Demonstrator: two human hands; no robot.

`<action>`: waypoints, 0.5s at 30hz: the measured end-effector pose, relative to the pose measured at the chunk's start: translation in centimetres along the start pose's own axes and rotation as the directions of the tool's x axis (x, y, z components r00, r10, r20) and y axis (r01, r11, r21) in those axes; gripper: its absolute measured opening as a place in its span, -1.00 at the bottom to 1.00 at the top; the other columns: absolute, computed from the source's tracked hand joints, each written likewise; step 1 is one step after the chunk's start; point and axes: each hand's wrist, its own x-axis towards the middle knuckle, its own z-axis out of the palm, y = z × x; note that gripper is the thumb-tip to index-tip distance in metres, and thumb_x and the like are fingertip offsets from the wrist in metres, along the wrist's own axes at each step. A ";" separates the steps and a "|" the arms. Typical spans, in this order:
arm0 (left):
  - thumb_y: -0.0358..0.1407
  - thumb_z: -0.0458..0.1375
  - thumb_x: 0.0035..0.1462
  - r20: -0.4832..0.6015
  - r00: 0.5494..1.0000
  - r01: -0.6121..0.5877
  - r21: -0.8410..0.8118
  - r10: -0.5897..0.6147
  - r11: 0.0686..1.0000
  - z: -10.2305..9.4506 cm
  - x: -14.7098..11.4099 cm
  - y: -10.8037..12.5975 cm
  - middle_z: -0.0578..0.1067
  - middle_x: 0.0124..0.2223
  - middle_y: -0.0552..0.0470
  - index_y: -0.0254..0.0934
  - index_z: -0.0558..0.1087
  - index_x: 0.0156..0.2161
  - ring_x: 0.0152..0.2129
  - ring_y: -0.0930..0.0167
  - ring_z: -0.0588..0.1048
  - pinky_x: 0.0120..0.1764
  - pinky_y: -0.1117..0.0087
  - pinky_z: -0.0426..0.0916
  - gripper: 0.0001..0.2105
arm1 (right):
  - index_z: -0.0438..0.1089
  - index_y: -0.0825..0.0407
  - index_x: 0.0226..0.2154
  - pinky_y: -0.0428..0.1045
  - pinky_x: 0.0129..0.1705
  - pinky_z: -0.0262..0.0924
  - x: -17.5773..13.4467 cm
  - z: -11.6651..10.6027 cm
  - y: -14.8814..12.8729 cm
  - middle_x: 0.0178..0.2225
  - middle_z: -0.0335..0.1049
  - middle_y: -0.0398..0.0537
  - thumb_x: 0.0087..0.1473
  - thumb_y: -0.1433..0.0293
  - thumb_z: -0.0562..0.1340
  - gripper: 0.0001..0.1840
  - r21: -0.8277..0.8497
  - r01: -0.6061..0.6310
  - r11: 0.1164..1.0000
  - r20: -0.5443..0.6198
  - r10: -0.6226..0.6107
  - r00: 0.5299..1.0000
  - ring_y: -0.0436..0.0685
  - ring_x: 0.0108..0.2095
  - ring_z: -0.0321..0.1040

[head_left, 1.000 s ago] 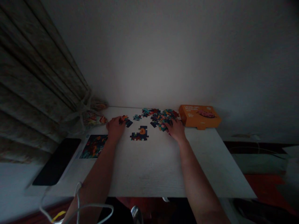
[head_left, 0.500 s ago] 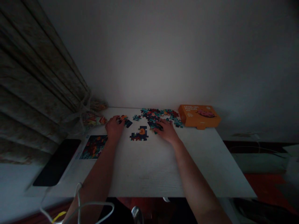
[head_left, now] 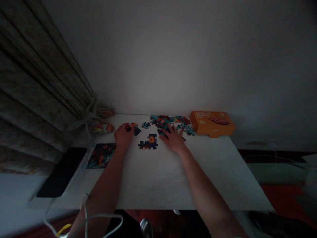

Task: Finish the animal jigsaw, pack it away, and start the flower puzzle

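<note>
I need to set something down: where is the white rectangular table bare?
Between left forearm and right forearm, nearer than the joined dark-blue puzzle pieces; also right of that forearm, nearer than the orange rectangular box. Crowded: far middle, loose multicoloured puzzle pieces by the right hand; left edge, flat black slab.

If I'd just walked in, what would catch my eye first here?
Probably the orange rectangular puzzle box, at the back right of the white wooden-looking table. Left of it, the right hand lies spread at the near side of a heap of small multicoloured jigsaw pieces. Between it and the left hand sits a joined, mostly dark blue jigsaw patch.
</note>
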 end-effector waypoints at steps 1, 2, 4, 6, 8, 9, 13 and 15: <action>-0.11 0.19 0.19 0.003 1.000 0.000 -0.003 0.000 1.000 0.0 0.0 0.1 0.61 -0.03 -0.18 -0.26 0.53 0.03 -0.06 0.17 0.57 0.04 0.21 0.39 -0.63 | 0.13 -0.24 0.40 0.57 0.36 -0.34 0.1 0.1 -0.2 0.50 -0.14 0.02 0.40 -0.06 -0.09 -0.36 -0.008 -0.027 1.000 0.005 0.027 1.000 0.47 0.47 -0.24; -0.11 0.20 0.19 0.006 1.000 -0.002 -0.006 0.002 1.000 -0.1 0.0 0.1 0.61 -0.03 -0.18 -0.26 0.53 0.03 -0.07 0.17 0.57 0.04 0.21 0.39 -0.63 | 0.13 -0.18 0.40 0.57 0.36 -0.33 0.2 0.1 -0.1 0.50 -0.12 0.07 0.41 -0.05 -0.10 -0.34 -0.013 -0.070 0.997 -0.012 0.070 0.997 0.48 0.47 -0.22; -0.12 0.20 0.19 0.007 1.000 -0.008 -0.016 0.008 1.000 -0.1 0.0 0.1 0.61 -0.04 -0.17 -0.25 0.53 0.02 -0.06 0.17 0.57 0.05 0.21 0.39 -0.64 | 0.16 -0.02 0.39 0.55 0.36 -0.30 0.4 0.0 0.5 0.46 -0.05 0.22 0.42 -0.01 -0.11 -0.32 -0.006 -0.170 0.985 -0.072 0.169 0.983 0.48 0.44 -0.14; -0.13 0.20 0.20 0.003 1.000 -0.014 -0.028 0.015 1.000 -0.1 0.0 0.1 0.61 -0.03 -0.17 -0.25 0.53 0.02 -0.06 0.17 0.57 0.05 0.21 0.39 -0.65 | 0.23 0.09 0.33 0.54 0.35 -0.27 0.5 -0.2 1.4 0.40 0.06 0.33 0.43 0.03 -0.10 -0.33 0.013 -0.247 0.969 -0.121 0.247 0.962 0.48 0.42 -0.07; -0.13 0.20 0.19 0.000 1.000 -0.016 -0.039 0.016 0.999 0.0 0.0 0.0 0.61 -0.03 -0.16 -0.23 0.53 0.02 -0.06 0.17 0.57 0.05 0.20 0.40 -0.66 | 0.29 0.15 0.26 0.54 0.35 -0.27 0.5 -0.4 2.2 0.37 0.10 0.39 0.42 0.05 -0.08 -0.34 0.034 -0.278 0.960 -0.158 0.279 0.947 0.48 0.41 -0.05; -0.14 0.21 0.18 -0.003 1.000 -0.015 -0.045 0.014 0.999 0.0 0.0 0.0 0.61 -0.03 -0.16 -0.23 0.53 0.01 -0.06 0.17 0.57 0.05 0.20 0.40 -0.66 | 0.30 0.17 0.25 0.53 0.35 -0.27 0.5 -0.4 2.4 0.38 0.09 0.41 0.41 0.05 -0.06 -0.35 0.044 -0.289 0.956 -0.179 0.292 0.939 0.48 0.41 -0.05; -0.13 0.24 0.17 -0.033 0.999 -0.022 -0.077 0.020 0.997 -0.1 0.0 0.2 0.61 -0.04 -0.17 -0.25 0.52 0.02 -0.10 0.17 0.58 0.05 0.18 0.42 -0.64 | 0.28 0.22 0.25 0.50 0.33 -0.18 0.4 -0.5 2.8 0.39 0.02 0.47 0.33 0.08 0.08 -0.34 0.085 -0.370 0.925 -0.283 0.378 0.881 0.55 0.39 -0.03; -0.13 0.25 0.17 -0.049 0.998 -0.041 -0.113 0.036 0.993 -0.1 -0.1 0.3 0.61 -0.04 -0.16 -0.25 0.52 0.02 -0.11 0.18 0.59 0.04 0.19 0.43 -0.64 | 0.27 0.23 0.26 0.44 0.33 -0.10 0.4 -0.6 2.7 0.36 0.07 0.47 0.30 0.12 0.12 -0.34 0.110 -0.380 0.918 -0.335 0.395 0.855 0.54 0.36 0.02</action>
